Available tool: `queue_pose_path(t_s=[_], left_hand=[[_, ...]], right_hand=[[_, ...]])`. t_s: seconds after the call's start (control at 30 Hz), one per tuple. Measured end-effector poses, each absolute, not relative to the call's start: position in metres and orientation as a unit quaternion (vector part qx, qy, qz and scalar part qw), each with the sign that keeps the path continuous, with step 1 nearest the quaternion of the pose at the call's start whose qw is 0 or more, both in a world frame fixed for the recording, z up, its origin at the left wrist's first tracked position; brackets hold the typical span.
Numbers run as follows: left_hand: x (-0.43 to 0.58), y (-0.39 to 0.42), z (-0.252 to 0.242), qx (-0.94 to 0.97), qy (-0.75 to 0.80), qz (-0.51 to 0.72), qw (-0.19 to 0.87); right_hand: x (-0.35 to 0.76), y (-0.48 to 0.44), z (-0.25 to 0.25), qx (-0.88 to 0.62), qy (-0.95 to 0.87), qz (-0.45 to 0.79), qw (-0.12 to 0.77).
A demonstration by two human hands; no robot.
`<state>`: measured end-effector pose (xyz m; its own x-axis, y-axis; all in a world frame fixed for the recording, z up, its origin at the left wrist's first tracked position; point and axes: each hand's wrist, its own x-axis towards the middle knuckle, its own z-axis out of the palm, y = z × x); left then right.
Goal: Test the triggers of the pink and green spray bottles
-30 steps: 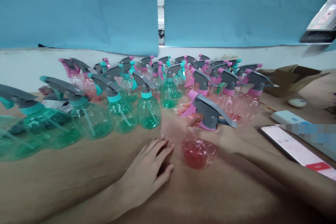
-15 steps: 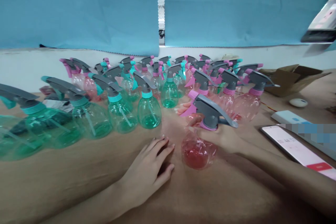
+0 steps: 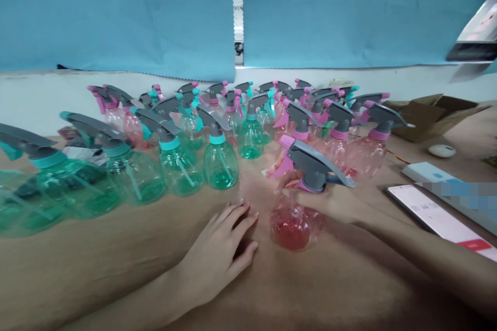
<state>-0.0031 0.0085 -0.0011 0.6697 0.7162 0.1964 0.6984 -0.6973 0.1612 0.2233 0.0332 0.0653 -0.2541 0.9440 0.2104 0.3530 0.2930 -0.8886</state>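
A pink spray bottle (image 3: 292, 225) with a grey and pink trigger head (image 3: 316, 165) stands on the table in front of me. My right hand (image 3: 334, 202) reaches in from the right and is wrapped round its neck below the head, with fingers by the pink trigger; part of the hand is hidden behind the bottle. My left hand (image 3: 219, 251) lies on the table just left of this bottle, fingers stretched out and holding nothing. Nearest beyond the left hand is a green spray bottle (image 3: 220, 165) with a turquoise collar.
Several green spray bottles (image 3: 135, 178) line the left side, and several pink ones (image 3: 367, 158) stand at the back right. A phone (image 3: 430, 212), a white box (image 3: 423, 171), a white mouse-like object (image 3: 441, 151) and an open cardboard box (image 3: 423, 116) lie to the right.
The pink bottle in my right hand has shifted slightly to the right. My right fingers at the trigger have moved a little lower. My left hand has stayed in place.
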Motion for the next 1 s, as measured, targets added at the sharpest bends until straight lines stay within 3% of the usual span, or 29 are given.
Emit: queue_pose_path(t_s=[0.23,0.47,1.0], left_hand=[[-0.003,0.009,-0.001,0.913,0.387,0.125,0.043],[-0.003,0.008,-0.001,0.912,0.390,0.122,0.041],[-0.004,0.009,-0.002,0.914,0.386,0.121,0.037]], right_hand=[[0.228,0.031,0.063,-0.528,-0.691,0.267,0.416],[0.224,0.034,0.063,-0.440,-0.706,0.367,0.415],[0.218,0.036,0.063,-0.410,-0.713,0.370,0.432]])
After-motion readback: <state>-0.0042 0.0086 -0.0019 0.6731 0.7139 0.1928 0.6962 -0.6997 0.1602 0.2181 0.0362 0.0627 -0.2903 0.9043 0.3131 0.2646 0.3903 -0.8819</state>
